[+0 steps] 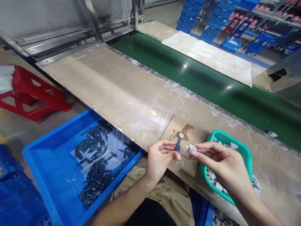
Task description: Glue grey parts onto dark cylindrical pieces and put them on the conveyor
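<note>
Between the thumb and fingers of my left hand [161, 158] is a small dark grey plastic piece [178, 145], held upright with a narrow tip. My right hand [218, 158] pinches a small white plastic block [191, 148] with an opening in its face. The two pieces are close together but apart. Just behind them, a small round cap [181, 135] with pale contents sits on a piece of cardboard [171, 128], with a wet brown stain around it. Beside my right hand stands a green basket [248, 157] holding several white pieces, partly hidden by that hand.
A blue crate [56, 175] with many dark pieces lies at the left, below the table [113, 84]. Past the table runs a green conveyor belt [164, 62]. A red stool [39, 94] stands at the left. Loose white pieces [256, 185] lie right of the basket.
</note>
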The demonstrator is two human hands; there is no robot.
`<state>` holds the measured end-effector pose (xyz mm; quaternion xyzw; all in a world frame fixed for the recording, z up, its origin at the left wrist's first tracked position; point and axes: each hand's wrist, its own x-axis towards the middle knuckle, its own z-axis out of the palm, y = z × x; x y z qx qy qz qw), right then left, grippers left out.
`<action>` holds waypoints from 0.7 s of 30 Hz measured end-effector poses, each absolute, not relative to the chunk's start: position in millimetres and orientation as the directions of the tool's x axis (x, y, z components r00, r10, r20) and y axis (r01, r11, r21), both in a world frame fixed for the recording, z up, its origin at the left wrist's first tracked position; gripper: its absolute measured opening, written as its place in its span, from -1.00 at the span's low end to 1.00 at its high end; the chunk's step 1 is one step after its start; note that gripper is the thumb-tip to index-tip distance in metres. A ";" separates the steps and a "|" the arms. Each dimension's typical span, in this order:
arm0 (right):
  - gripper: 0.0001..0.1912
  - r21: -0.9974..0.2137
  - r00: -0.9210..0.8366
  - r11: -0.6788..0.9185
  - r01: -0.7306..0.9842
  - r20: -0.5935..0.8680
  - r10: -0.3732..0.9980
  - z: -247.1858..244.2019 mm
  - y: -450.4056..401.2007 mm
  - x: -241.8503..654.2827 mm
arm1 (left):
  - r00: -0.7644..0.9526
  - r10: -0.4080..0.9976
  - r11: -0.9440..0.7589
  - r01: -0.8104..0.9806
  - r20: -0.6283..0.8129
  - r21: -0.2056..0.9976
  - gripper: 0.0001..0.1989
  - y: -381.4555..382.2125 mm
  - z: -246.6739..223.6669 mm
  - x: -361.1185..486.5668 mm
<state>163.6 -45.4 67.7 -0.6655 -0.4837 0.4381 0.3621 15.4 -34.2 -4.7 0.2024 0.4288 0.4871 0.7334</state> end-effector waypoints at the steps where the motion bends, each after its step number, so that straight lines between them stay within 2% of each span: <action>1: -0.67 -0.904 0.151 -0.274 0.328 -0.236 0.960 68.0 -46.6 162.3 | 0.146 0.898 0.424 -0.536 -0.415 0.730 -0.55 -33.4 -2.6 17.8; 6: -0.71 -0.914 0.133 -0.292 0.282 -0.264 0.955 60.6 -48.0 162.7 | 0.094 0.937 0.336 -0.505 -0.336 0.795 -0.65 -35.8 6.6 20.8; 9: -0.71 -0.915 0.117 -0.309 0.259 -0.288 0.950 57.0 -46.6 165.0 | 0.119 0.953 0.300 -0.482 -0.277 0.823 -0.76 -39.9 10.2 20.0; 18: -0.69 -0.890 0.080 -0.357 0.283 -0.349 0.934 45.8 -33.8 162.1 | 0.188 0.969 0.213 -0.282 -0.163 0.936 -0.90 -27.6 2.2 17.1; 21: -0.69 -0.851 0.229 -0.324 0.415 -0.247 0.942 32.6 1.7 189.2 | 0.124 0.984 0.137 -0.097 -0.125 0.986 -0.70 -17.1 -4.7 5.1</action>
